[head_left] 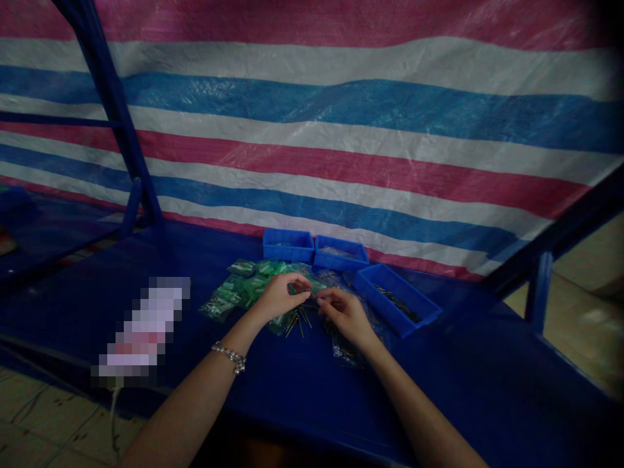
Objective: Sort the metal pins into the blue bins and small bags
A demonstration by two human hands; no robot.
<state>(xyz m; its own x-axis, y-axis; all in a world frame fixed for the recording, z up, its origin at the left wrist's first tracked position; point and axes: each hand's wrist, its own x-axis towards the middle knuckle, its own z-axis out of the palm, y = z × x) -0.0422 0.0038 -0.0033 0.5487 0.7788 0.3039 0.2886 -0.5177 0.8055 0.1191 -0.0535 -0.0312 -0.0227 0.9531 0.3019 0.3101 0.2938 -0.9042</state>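
Observation:
My left hand (281,298) and my right hand (347,314) meet over the middle of the blue table, fingers pinched and fingertips almost touching. Between them is a small thin metal-looking piece (313,294), too small to name; both hands seem to grip it. Just below the fingers lie several thin dark rods (298,320), fanned out on the table. Beside my left hand is a heap of clear and green plastic packets (225,296) with small parts inside. Under and beyond my right hand lie more clear bags (344,350) with dark contents.
Two small blue bins (287,250) (341,261) stand at the back. A longer blue bin (397,300) at right holds dark thin pieces. A blurred-out pale object (143,328) with a cable lies left on the blue table (205,370). Behind hangs a striped sheet (312,156) on blue frame posts.

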